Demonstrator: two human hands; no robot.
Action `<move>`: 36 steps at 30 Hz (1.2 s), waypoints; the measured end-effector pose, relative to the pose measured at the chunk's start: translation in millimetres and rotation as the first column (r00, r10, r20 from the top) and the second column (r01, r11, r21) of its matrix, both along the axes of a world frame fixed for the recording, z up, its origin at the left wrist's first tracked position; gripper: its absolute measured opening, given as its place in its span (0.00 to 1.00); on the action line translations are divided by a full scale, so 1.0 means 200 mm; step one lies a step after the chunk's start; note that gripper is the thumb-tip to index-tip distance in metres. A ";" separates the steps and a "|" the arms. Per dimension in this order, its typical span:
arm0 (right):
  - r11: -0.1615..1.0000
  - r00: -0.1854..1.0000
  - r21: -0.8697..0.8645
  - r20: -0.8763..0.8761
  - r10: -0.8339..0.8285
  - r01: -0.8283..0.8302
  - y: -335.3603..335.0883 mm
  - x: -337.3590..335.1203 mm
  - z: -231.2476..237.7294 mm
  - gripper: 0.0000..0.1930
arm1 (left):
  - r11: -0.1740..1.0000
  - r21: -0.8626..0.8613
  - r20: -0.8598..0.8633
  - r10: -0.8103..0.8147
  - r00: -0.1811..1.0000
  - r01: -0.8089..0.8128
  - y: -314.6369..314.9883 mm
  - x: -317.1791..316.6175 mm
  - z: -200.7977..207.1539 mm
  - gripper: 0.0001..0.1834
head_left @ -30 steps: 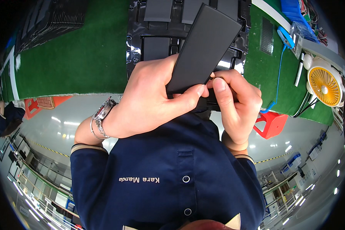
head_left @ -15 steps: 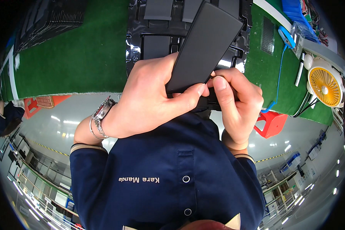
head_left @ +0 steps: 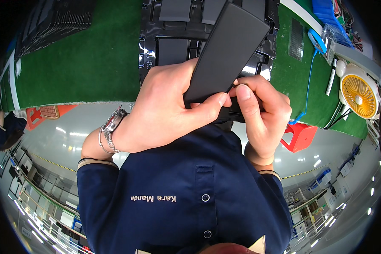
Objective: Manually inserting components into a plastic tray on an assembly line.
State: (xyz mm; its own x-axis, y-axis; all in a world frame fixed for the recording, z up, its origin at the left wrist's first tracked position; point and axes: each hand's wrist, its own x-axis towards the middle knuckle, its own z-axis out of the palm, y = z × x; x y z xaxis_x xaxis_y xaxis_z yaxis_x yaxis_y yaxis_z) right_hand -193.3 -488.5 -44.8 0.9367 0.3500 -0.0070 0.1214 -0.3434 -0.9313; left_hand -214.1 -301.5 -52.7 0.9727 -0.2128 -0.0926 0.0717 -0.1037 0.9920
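My left hand (head_left: 169, 103) grips a flat black rectangular slab (head_left: 226, 53), its thumb along the lower edge and the other fingers behind. The slab is tilted, with its upper end leaning right and its broad, smooth face towards me. At its lower right edge, my right hand (head_left: 264, 108) has thumb and forefinger closed together. Whatever lies between those fingertips is too small and hidden to make out. Below the slab lies a glossy black moulded tray (head_left: 147, 40), partly covered by my hands. Dark flat pieces (head_left: 173, 50) sit in several of its compartments.
A green mat (head_left: 110, 59) covers the table. Stacked black trays (head_left: 55, 21) stand at far left. To the right are a mesh-patterned sheet (head_left: 296, 40), a blue strap with coiled cord (head_left: 316, 41), a white-yellow fan (head_left: 359, 98) and a blue bin (head_left: 332, 21). A red stool (head_left: 300, 137) stands below the table edge.
The slab has shifted very slightly to the right. Both hands keep nearly the same hold, with the right fingertips still at the slab's edge.
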 end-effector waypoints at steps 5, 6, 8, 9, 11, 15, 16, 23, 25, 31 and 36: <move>1.000 1.000 -0.007 -0.004 0.006 -0.006 0.00 0.00 0.00 0.04 | 1.000 0.005 -0.015 0.001 1.000 -0.001 0.00 0.00 0.01 0.10; 1.000 1.000 -0.004 -0.001 0.004 -0.004 0.00 0.00 0.01 0.04 | 1.000 0.004 -0.012 0.001 1.000 -0.001 0.00 0.00 0.01 0.10; 1.000 1.000 0.001 0.003 0.000 0.000 0.01 0.00 0.01 0.04 | 1.000 0.003 -0.010 0.002 1.000 -0.002 0.00 0.00 0.00 0.10; 1.000 1.000 0.000 0.005 0.000 0.000 0.01 0.00 0.01 0.05 | 1.000 0.003 -0.010 0.003 1.000 -0.003 0.00 0.00 0.00 0.10; 1.000 1.000 0.000 0.007 -0.001 0.001 0.01 0.00 0.01 0.05 | 1.000 0.002 -0.009 0.004 1.000 -0.004 0.00 0.00 0.00 0.10; 1.000 1.000 -0.001 -0.004 0.000 0.000 0.00 0.01 0.01 0.05 | 1.000 -0.003 -0.002 0.012 1.000 -0.012 0.00 0.00 -0.01 0.10; 1.000 1.000 0.002 -0.003 -0.003 0.003 0.01 0.01 0.00 0.04 | 1.000 -0.006 0.000 0.014 1.000 -0.014 0.00 0.00 -0.01 0.10; 1.000 1.000 0.000 0.016 0.002 -0.002 0.00 0.00 -0.01 0.04 | 1.000 -0.013 -0.006 0.024 1.000 -0.024 0.00 -0.01 -0.01 0.10; 1.000 1.000 0.005 0.013 -0.007 0.007 0.01 0.00 -0.01 0.04 | 1.000 -0.015 -0.012 0.025 1.000 -0.026 0.00 -0.01 -0.01 0.10; 0.999 1.000 -0.031 0.009 -0.024 0.024 0.01 0.00 0.01 0.03 | 1.000 0.020 0.037 0.014 0.999 -0.015 0.00 0.00 -0.01 0.10; 0.987 0.974 -0.145 0.225 -0.028 0.062 0.03 -0.01 -0.01 0.02 | 0.998 0.064 0.014 0.023 1.000 -0.024 0.00 0.00 -0.02 0.11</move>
State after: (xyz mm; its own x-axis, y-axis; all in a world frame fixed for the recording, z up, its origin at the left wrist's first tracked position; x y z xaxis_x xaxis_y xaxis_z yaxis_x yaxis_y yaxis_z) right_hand -195.5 -483.2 -47.2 0.9357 0.3179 0.1532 0.2999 -0.4876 -0.8200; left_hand -215.0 -301.8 -55.9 0.9787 -0.1836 -0.0922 0.0617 -0.1654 0.9843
